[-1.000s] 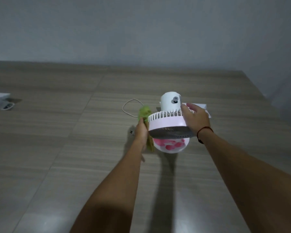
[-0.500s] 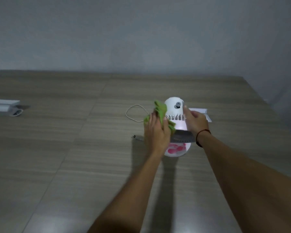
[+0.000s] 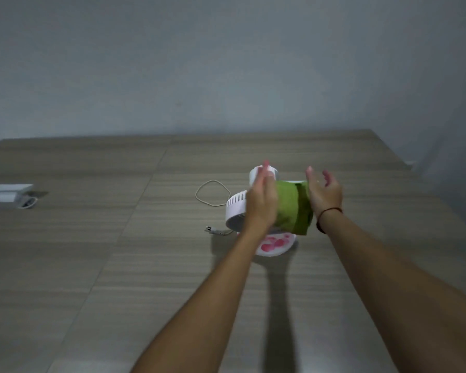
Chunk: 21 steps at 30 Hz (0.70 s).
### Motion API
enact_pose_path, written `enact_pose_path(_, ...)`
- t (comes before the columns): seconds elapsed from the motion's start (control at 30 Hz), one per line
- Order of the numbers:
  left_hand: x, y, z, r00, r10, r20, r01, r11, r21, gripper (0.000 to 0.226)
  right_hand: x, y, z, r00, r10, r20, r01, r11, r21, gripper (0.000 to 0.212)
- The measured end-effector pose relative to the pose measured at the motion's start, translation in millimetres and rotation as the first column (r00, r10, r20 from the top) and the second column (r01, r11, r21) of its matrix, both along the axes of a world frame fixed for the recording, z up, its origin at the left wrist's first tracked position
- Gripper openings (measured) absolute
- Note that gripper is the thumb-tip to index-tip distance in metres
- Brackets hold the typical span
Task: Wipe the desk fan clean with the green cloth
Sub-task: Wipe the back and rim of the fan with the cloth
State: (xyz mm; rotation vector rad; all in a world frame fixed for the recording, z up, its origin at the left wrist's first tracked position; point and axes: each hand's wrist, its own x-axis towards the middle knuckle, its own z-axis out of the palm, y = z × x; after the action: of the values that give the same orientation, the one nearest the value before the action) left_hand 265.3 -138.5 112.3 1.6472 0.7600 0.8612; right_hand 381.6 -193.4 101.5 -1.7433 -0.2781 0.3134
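Observation:
The white desk fan (image 3: pixel 236 208) stands on its round base with a pink pattern (image 3: pixel 276 246), right of the table's centre. The green cloth (image 3: pixel 289 207) is spread wide over the fan's head and hides most of it. My left hand (image 3: pixel 261 204) lies against the cloth's left edge, fingers straight and pointing up. My right hand (image 3: pixel 324 195), with a dark band at the wrist, is at the cloth's right edge, fingers apart and raised. The cloth stretches between both palms; the thumbs are hidden.
The fan's thin cable (image 3: pixel 210 193) loops on the wooden table (image 3: pixel 119 251) to the left, and its plug (image 3: pixel 213 230) lies beside the base. A white box (image 3: pixel 8 193) sits at the far left edge. A grey wall stands behind.
The cloth was bunched in my left hand on the fan's side, then its top; now it is spread flat across the head. My right hand has let go of the fan's rim.

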Motion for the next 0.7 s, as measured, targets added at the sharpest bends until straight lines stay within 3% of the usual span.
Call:
enact_pose_path(0.03,-8,9,0,0.997,0.063,0.040,-0.062,0.998,-0.012,0.046,-7,3,0,0.989,-0.051,0.136,0.055,0.998,-0.027,0.060)
enact_pose_path(0.1,-18,27,-12,0.993,0.114,0.001,-0.114,0.992,-0.051,0.046,-25,9,-5,0.939,0.106,0.328,-0.066,0.989,-0.130,0.059)
enact_pose_path(0.17,-21,39,-26,0.993,0.081,-0.081,-0.091,0.988,-0.127,0.048,-45,12,-19,0.789,0.384,0.480,-0.197,0.898,-0.394,0.072)
enact_pose_path(0.2,-20,43,-33,0.993,0.055,-0.107,-0.071,0.986,-0.150,0.049,-52,13,-26,0.706,0.472,0.528,-0.179,0.840,-0.512,0.079)
enact_pose_path(0.27,-18,44,-38,0.985,0.006,-0.171,-0.032,0.988,-0.150,0.052,-52,14,-38,0.624,0.517,0.586,-0.124,0.805,-0.580,0.080)
enact_pose_path(0.33,-17,45,-39,0.978,-0.034,-0.207,0.010,0.993,-0.116,0.054,-43,11,-44,0.655,0.463,0.597,-0.151,0.854,-0.497,0.065)
enact_pose_path(0.4,-16,48,-38,0.967,-0.059,-0.248,0.042,0.996,-0.075,0.053,-31,7,-52,0.770,0.353,0.531,-0.175,0.918,-0.357,0.053)
enact_pose_path(0.47,-16,53,-43,0.959,-0.053,-0.278,0.045,0.998,-0.035,0.051,-24,2,-58,0.957,0.153,0.245,-0.117,0.981,-0.154,0.048)
enact_pose_path(0.53,-18,55,-49,0.950,-0.038,-0.309,0.051,0.998,0.035,0.049,-23,3,-62,0.998,0.015,-0.057,-0.021,0.994,-0.103,0.052)
enact_pose_path(0.57,-19,56,-52,0.945,-0.024,-0.326,0.053,0.996,0.078,0.049,-25,6,-61,0.997,0.002,-0.074,-0.010,0.995,-0.099,0.052)
enact_pose_path(0.63,-19,56,-57,0.942,0.029,-0.335,0.024,0.988,0.154,0.048,-33,15,-56,0.995,0.024,0.096,-0.016,0.997,-0.076,0.045)
enact_pose_path(0.7,-17,53,-60,0.944,0.073,-0.323,-0.006,0.979,0.205,0.047,-44,25,-51,0.896,0.165,0.413,-0.110,0.982,-0.152,0.044)
